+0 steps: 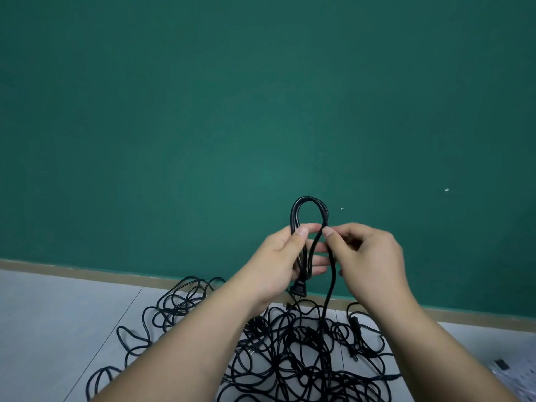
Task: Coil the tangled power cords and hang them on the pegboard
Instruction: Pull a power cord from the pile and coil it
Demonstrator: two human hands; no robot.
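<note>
Grips with left hand (278, 262) a small coil (309, 203) of black cord, thumb pressed over the strands and fingers curled behind, to stop the finished turns springing apart. Pinches with right hand (368, 256) the free strand just beside the coil, thumb and forefinger closed on it, other fingers loosely bent; probably about to feed the next turn across. Holds both straight above the pile (290, 358), to let the loose length hang and slide out under its own weight. Lets the plug (300, 288) dangle below the left palm, just above the pile: seemingly the starting end. Leaves the bulk of the cord tangled in that pile on the floor (58, 329). Looks early in the task: few turns made, nothing hung. Shows a pale dotted panel (510, 381) right of the pile, cut by the frame; possibly the pegboard, cannot tell. Risks a snag at the strand's entry into the pile.
</note>
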